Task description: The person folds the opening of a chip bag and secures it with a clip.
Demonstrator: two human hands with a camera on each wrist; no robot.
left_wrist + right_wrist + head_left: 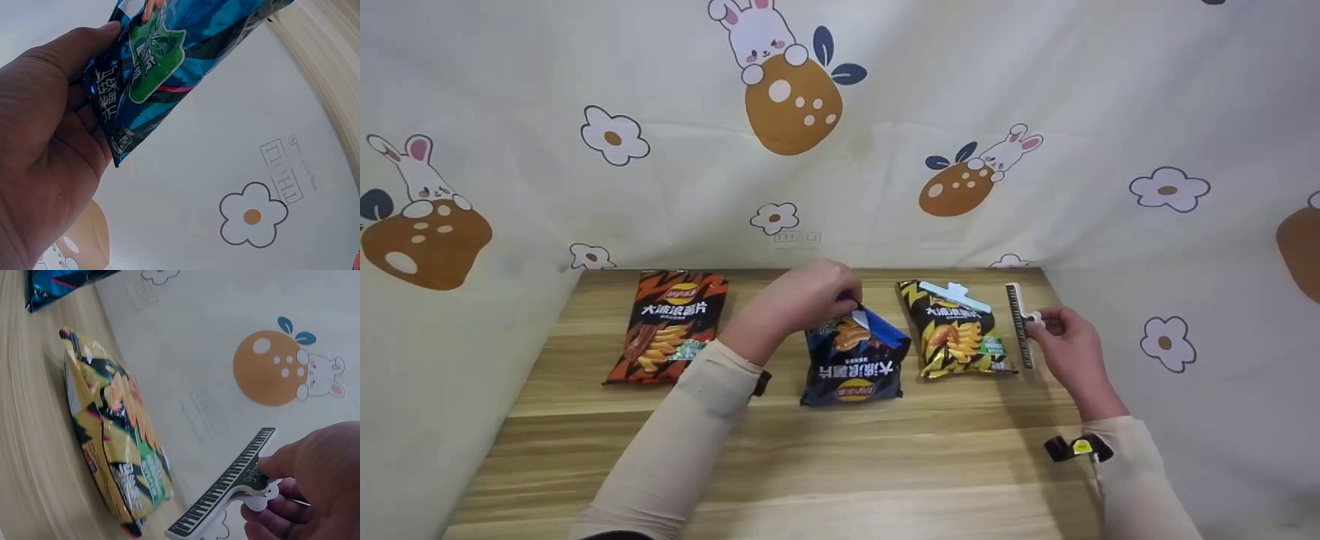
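While the left hand [819, 289] pinches the far end of the blue chip bag [855, 367] between thumb and curled fingers — apparently to keep that end raised off the table [840, 465] — the right hand [1069, 341] pinches the piano-patterned clip [224, 486] by its handles, likely so the bar is free. Just beside it lies the yellow bag [956, 341], a pale clip [956, 297] across its top; the orange bag [667, 330] lies leftmost.

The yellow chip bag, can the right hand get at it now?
Probably not freely: the yellow chip bag lies close, but the right hand holds the piano-key clip between them.
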